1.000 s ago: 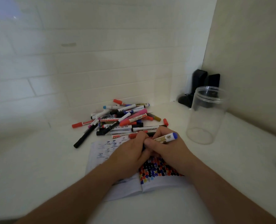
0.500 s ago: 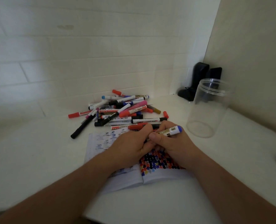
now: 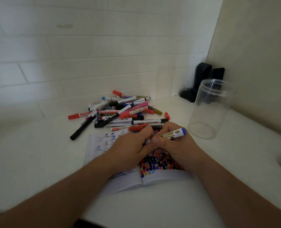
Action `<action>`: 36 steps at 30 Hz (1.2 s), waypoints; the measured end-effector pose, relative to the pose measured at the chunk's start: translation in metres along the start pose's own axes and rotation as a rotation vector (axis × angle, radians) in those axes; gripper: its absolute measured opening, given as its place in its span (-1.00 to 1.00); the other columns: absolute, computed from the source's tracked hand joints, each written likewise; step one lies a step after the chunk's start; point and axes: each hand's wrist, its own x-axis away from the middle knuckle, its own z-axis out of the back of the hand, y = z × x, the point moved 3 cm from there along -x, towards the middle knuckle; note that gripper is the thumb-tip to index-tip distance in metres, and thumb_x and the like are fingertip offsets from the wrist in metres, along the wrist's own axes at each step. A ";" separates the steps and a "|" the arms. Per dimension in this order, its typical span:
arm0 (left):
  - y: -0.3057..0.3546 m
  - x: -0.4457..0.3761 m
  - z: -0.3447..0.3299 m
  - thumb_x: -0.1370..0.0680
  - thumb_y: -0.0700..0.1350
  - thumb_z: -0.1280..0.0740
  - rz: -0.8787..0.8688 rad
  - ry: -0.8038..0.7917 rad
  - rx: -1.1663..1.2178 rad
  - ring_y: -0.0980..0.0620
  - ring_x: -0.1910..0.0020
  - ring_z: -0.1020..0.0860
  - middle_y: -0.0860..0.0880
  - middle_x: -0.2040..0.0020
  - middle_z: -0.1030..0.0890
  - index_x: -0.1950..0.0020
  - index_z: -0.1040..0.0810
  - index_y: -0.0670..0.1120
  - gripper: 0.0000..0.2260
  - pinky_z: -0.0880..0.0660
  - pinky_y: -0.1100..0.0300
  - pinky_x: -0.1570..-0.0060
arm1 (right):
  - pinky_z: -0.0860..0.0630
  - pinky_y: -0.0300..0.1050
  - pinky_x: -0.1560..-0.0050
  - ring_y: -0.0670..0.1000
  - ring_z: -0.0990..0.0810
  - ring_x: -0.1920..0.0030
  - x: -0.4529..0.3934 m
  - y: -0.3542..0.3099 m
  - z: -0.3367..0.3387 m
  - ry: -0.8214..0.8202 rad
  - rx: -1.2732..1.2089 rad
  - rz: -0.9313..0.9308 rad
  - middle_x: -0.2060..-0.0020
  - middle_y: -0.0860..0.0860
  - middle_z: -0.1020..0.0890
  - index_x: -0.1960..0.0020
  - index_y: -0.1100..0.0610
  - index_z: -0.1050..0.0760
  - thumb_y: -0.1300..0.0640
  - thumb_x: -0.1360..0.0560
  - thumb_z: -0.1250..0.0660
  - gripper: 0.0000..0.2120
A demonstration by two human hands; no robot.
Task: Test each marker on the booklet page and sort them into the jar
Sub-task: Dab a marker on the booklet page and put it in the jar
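Head view: the right hand [image 3: 176, 145] grips a marker [image 3: 171, 134] over the booklet [image 3: 101, 145], blue end cocked toward the jar [image 3: 210, 109], likely so its hidden tip meets the page. The left hand [image 3: 129, 148] curls against it, fingers at the marker's lower end, perhaps steadying or pulling a cap; what it grasps I cannot tell. The marker has a white-and-gold barrel. The jar stands empty just right of the hands, handy for dropping. The pile [image 3: 120, 112] lies beyond the booklet.
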 end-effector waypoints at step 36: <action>-0.017 0.002 0.001 -0.44 0.24 -0.48 -0.013 -0.263 -0.098 0.28 -0.22 -0.36 0.24 -0.31 -0.47 -0.40 -0.53 0.22 -0.47 -0.20 0.48 -0.15 | -0.43 -0.25 0.48 -0.02 -0.48 0.52 0.039 -0.005 0.000 0.075 0.318 -0.248 0.47 0.19 -0.56 0.25 0.31 -0.42 0.31 -0.45 -0.47 -0.77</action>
